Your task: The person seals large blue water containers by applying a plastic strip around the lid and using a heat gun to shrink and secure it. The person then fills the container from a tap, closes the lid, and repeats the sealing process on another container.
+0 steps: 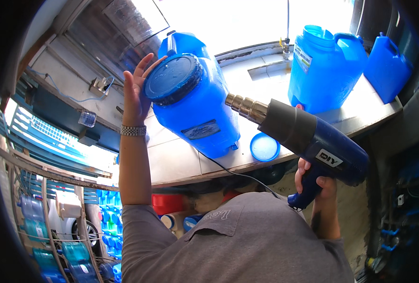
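Observation:
In my right hand (pixel 326 188) is a dark blue heat gun (pixel 344 146), my fingers wrapped round its handle. Its stepped metal nozzle (pixel 247 107) points left, in front of a large blue water jug (pixel 193 113). The jug has a wide blue screw cap (pixel 173 75), whose rim looks dark and wet or wrapped in film. Beside the left edge of this cap, my left hand (pixel 139 85) is raised with its fingers spread. It seems to touch the cap, though some fingertips are partly behind it. A loose round blue lid (pixel 265 146) lies on the counter below the nozzle.
A blue jug without a cap (pixel 325 70) stands right on the tiled counter (pixel 176 160), with a flatter blue container (pixel 388 68) beyond it. A black cord (pixel 233 173) crosses the counter edge. A valve (pixel 285 48) stands behind; racked bottles (pixel 35 231) are lower left.

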